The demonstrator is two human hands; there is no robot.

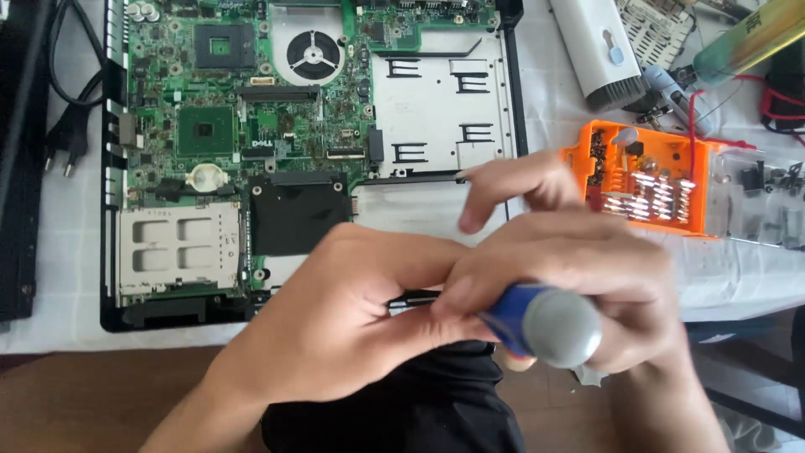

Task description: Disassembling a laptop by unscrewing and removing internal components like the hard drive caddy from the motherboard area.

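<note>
White cloth-covered table (pixel 59 277) underneath, wooden floor at the near edge. Close to the camera, a blue-handled screwdriver (pixel 541 323) with grey cap, gripped in the right hand (pixel 579 268), index finger stretched forward. Left hand (pixel 352 319) closed around a small dark part (pixel 415 298) at the tip, mostly hidden. Probably mid-step on a screw or bit at the tool's end; next move likely needing a steady tip and firm pinch. Beyond, an opened laptop base (pixel 314 159) with green motherboard and fan. Further right, an orange bit case (pixel 646 180).
</note>
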